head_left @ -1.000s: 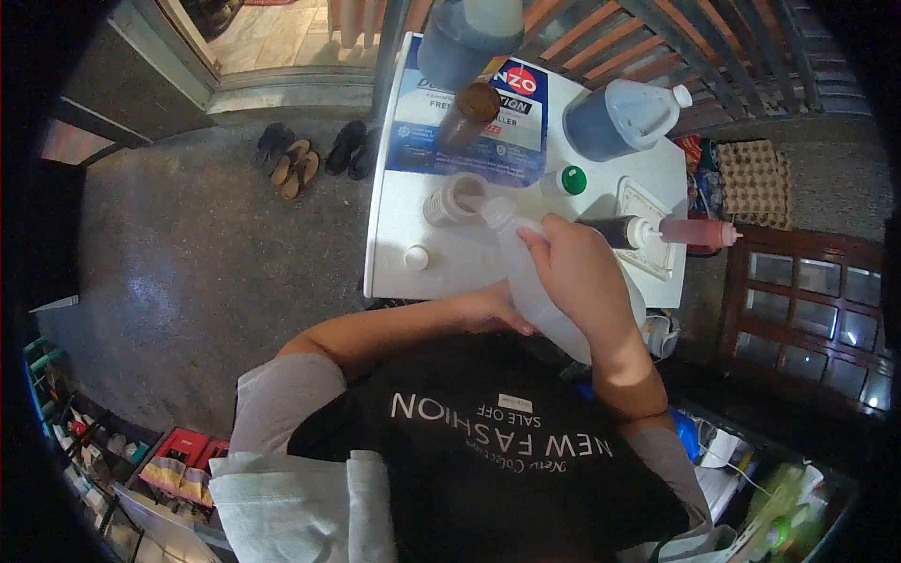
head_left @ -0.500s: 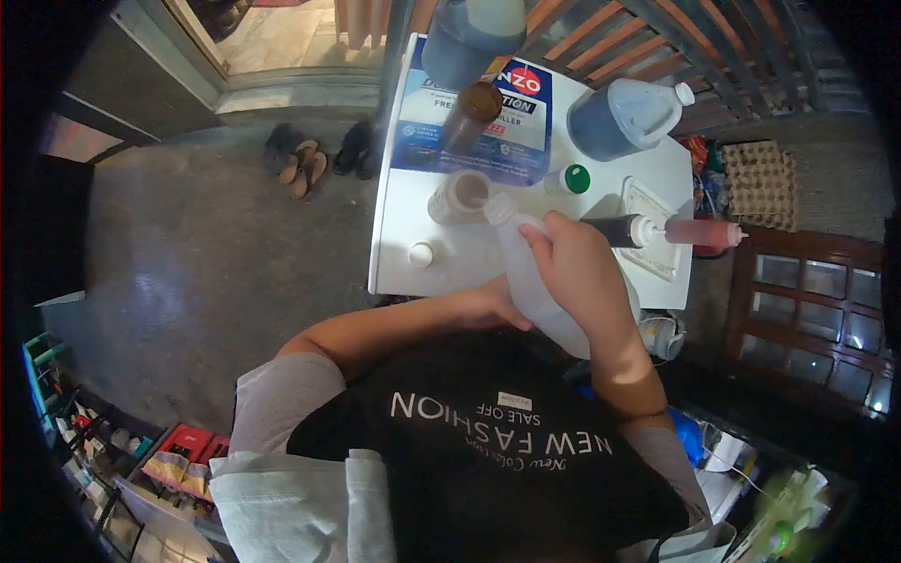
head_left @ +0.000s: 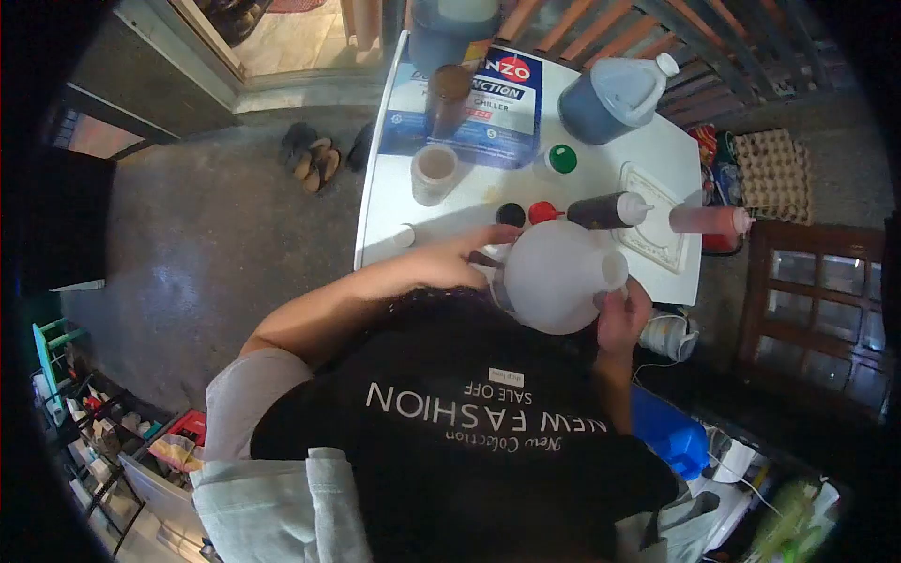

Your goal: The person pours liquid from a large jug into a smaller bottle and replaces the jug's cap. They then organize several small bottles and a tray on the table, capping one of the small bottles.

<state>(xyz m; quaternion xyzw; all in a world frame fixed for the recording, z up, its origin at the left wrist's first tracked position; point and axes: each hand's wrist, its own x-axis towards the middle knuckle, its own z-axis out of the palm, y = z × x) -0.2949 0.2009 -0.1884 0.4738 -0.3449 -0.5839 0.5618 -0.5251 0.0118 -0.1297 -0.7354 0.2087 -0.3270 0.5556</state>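
A translucent white plastic jug (head_left: 556,272) stands close to my chest at the table's near edge, its uncapped mouth facing up and right. My left hand (head_left: 460,265) lies against the jug's left side with the fingers curved round it. At the jug's neck, my right hand (head_left: 623,314) grips it with thumb and fingers; part of that hand is behind the jug. Just beyond the jug are a black cap (head_left: 511,215), a red cap (head_left: 544,213) and a dark squeeze bottle (head_left: 601,210). An open, whitish jar (head_left: 434,178) stands farther left.
On the white table (head_left: 385,202) are a brown-topped bottle (head_left: 450,98), a green-capped container (head_left: 561,159), a jug of dark liquid (head_left: 610,103), another large jug (head_left: 455,38), a white cap (head_left: 402,235) and a red squeeze bottle (head_left: 709,220). Egg trays (head_left: 771,174) sit beyond the right edge.
The jug has gone from tilted towards the jar to more upright, back and right, near my chest. My right hand has moved down to its neck; the black and red caps now show.
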